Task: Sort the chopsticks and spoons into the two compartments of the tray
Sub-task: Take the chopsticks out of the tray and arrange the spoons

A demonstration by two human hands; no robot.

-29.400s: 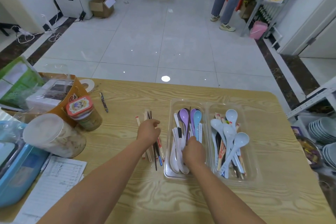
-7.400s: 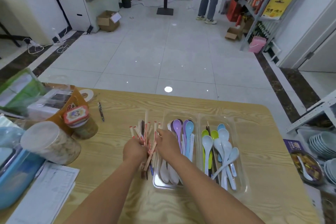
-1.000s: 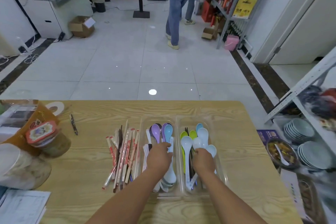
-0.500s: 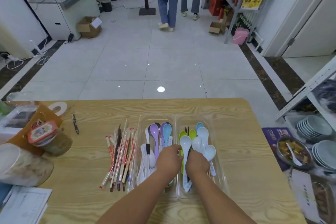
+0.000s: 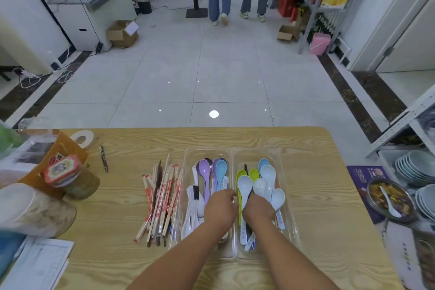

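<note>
L hand and R hand in tray, fingers curled down among spoons — grip can't be told. Chopsticks lie left of L hand — outside tray.

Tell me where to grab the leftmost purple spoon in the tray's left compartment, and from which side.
Probably pinch the purple spoon by its slim handle just behind the bowl, coming from above. It lies lengthwise, bowl up at the far end, with a blue spoon close on its right and the left hand by the near end.
</note>
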